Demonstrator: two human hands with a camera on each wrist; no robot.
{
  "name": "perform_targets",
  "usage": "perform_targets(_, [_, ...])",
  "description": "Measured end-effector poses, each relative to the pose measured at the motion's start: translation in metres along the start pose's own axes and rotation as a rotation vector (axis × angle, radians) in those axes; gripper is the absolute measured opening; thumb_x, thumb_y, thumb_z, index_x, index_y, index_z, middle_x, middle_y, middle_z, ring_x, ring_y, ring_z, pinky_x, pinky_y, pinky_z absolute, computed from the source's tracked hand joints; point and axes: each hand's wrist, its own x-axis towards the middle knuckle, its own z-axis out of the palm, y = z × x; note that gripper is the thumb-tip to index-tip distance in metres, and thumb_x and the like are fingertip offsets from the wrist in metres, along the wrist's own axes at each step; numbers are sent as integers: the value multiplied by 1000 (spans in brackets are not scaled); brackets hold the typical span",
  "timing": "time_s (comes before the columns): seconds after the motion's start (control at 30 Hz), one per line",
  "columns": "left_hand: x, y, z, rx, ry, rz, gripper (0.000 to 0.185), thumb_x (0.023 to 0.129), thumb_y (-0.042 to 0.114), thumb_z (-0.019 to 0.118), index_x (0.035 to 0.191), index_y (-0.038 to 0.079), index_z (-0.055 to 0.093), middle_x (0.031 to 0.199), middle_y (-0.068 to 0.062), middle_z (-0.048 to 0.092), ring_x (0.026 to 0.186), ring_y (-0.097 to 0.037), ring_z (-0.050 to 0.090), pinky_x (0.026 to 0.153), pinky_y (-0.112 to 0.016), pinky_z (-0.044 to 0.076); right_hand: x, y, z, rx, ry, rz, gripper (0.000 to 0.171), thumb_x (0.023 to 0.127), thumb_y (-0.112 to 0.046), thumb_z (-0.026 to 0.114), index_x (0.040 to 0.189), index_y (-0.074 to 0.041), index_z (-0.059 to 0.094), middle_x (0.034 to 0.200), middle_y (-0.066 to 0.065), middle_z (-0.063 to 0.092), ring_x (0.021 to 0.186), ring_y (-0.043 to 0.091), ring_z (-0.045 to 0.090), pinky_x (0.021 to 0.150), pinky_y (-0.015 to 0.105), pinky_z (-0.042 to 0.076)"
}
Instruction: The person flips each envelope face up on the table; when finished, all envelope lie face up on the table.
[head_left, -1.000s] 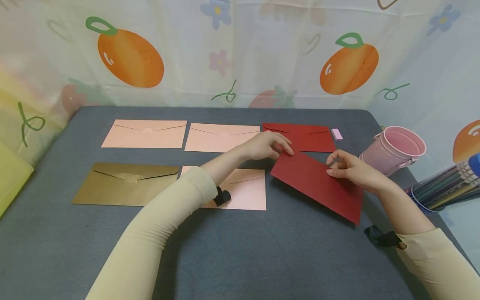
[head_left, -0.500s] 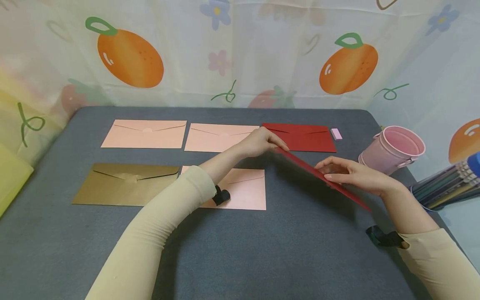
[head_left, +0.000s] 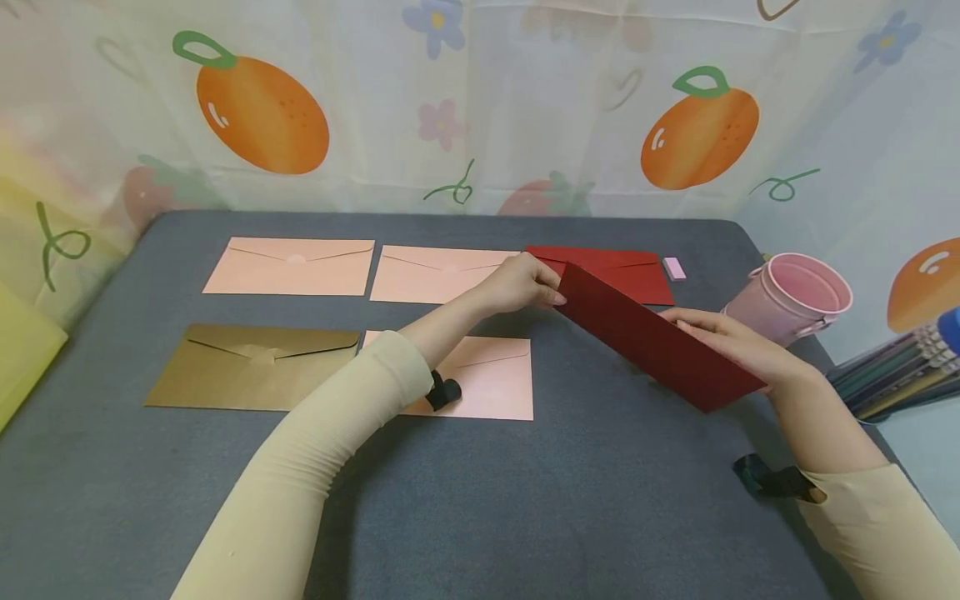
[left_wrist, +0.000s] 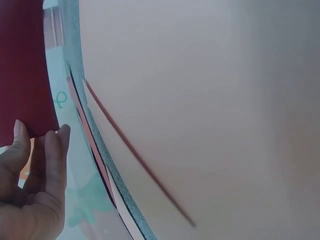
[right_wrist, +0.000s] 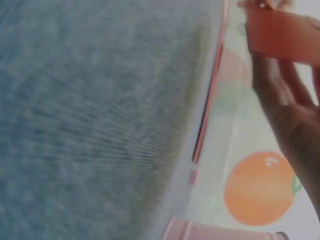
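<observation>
Far left edge: yellow sheet, partly out of frame. On the grey table, back row from the left: pink envelope, second pink envelope, then a flat red envelope with a small pink eraser just beside its right end. Front row: gold envelope, then a third pink envelope, partly covered by the left forearm.

Left hand reaches across over the second pink envelope and pinches the upper left corner of the held red envelope. Fingers curled on that corner; the left wrist view shows the fingertips against the red edge.

Held red envelope is off the table, tilted, running from the left hand down and right to the right hand, plain face toward the head camera. It sits in front of the flat red envelope (overlaps it in the head view, touching or not: cannot tell).

Right hand is mostly behind the envelope's right part, fingers extended along its back and top edge, supporting it. Thumb position hidden, so exact grip unclear. Right wrist view is blurred: red paper above the fingers, nothing more.

Right of that: pink bucket near the table's right edge, then a holder of pencils at the frame edge.
</observation>
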Motion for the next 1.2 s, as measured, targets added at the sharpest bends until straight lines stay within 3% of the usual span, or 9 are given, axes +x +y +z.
perform_targets(0.07, [0, -1, 0, -10, -12, -6, 13, 90, 11, 70, 78, 6, 73, 82, -2, 74, 90, -18, 75, 79, -23, 58, -1, -2, -1, 43, -23, -107, 44, 109, -16, 22, 146, -17, 46, 137, -5, 62, 116, 8, 66, 85, 21, 58])
perform_targets(0.17, [0, -2, 0, -30, -27, -14, 30, 91, 10, 70, 63, 9, 58, 65, 4, 59, 85, -17, 74, 78, -24, 60, -1, -2, -4, 150, -128, -260, 49, 109, -16, 14, 150, -2, 36, 150, 6, 52, 134, 17, 56, 98, 28, 56])
perform_targets(0.23, [0, -3, -1, -45, -36, -19, 36, 91, 9, 69, 60, 11, 51, 60, 4, 51, 81, -17, 71, 78, -25, 60, -4, -5, -3, 96, -97, -304, 47, 107, -8, 18, 148, 3, 37, 149, 8, 53, 134, 19, 56, 100, 28, 54])
perform_targets(0.37, [-1, -3, -2, -78, -54, -33, 38, 92, 8, 68, 59, 11, 49, 58, 4, 48, 74, -14, 67, 78, -26, 61, -12, -14, 1, -156, 119, -201, 47, 96, 10, 36, 137, -2, 54, 131, -1, 67, 117, 11, 66, 91, 25, 57])
perform_targets(0.43, [-2, -3, -2, -84, -63, -40, 39, 92, 9, 68, 59, 10, 48, 58, 2, 48, 72, -13, 66, 78, -27, 61, -14, -17, 4, -249, 174, -147, 47, 90, 14, 43, 132, -3, 58, 124, -3, 70, 110, 10, 69, 87, 24, 58])
perform_targets(0.53, [-2, -4, -3, -95, -80, -46, 38, 92, 9, 68, 60, 9, 49, 58, 1, 50, 70, -13, 65, 78, -27, 61, -14, -19, 6, -309, 197, -130, 47, 88, 14, 47, 129, -4, 60, 120, -5, 71, 107, 8, 69, 85, 23, 59])
perform_targets(0.8, [-4, -5, -6, -80, -183, -35, 33, 93, 12, 68, 62, 9, 55, 64, 1, 60, 76, -17, 71, 77, -29, 60, -19, -16, 1, -332, 223, -162, 47, 90, 16, 45, 129, -5, 62, 118, -7, 73, 103, 6, 70, 82, 20, 59])
perform_targets(1.0, [-7, -4, -10, -101, -343, -67, 30, 92, 12, 68, 65, 9, 58, 70, 0, 65, 75, -18, 75, 73, -29, 61, -23, -17, -3, -392, 279, -94, 41, 93, 12, 49, 129, -4, 61, 112, -10, 74, 95, 5, 71, 77, 21, 59])
perform_targets(1.2, [-9, -3, -12, -128, -496, -133, 17, 91, 11, 70, 75, 7, 64, 78, -2, 71, 77, -17, 76, 77, -33, 62, -21, -18, -2, -548, 382, 34, 26, 96, -2, 57, 122, -3, 63, 95, -8, 70, 82, 10, 67, 67, 25, 57])
